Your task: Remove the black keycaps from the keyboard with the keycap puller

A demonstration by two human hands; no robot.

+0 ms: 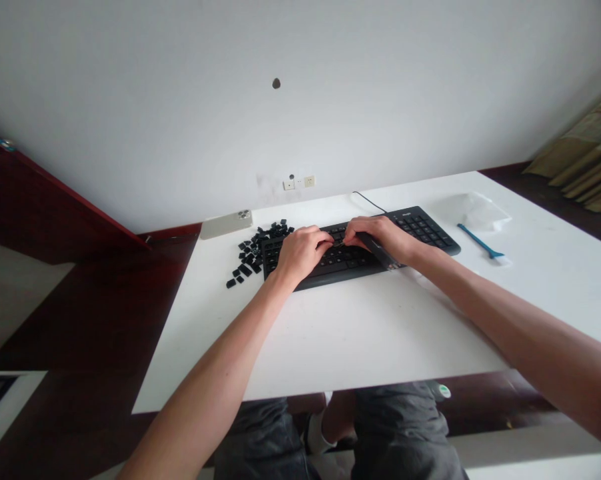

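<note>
**Both hands over the keyboard, loose keycaps heaped at its left end**

Around you on the white table [325,340], a heap of loose black keycaps [252,252] crowds the left end of the keyboard [338,267], with a few strays trailing toward you. A phone [225,225] lies flat beyond the heap, near the table's far left corner. A thin black cable [369,201] runs off behind the keyboard. Well to the right, a blue tool [480,241] with a pale end lies just beside a crumpled clear plastic bag [480,212].

The keyboard sits between you and the wall, slightly slanted; your own hands block the view of many keys in its middle.

Your right hand [380,233] is closed around a long dark tool [378,251], held slanting over the keyboard. Your left hand [303,253] rests over the left half, fingers curled, their tips close to your right fingertips; you cannot tell from here whether they pinch anything.
</note>
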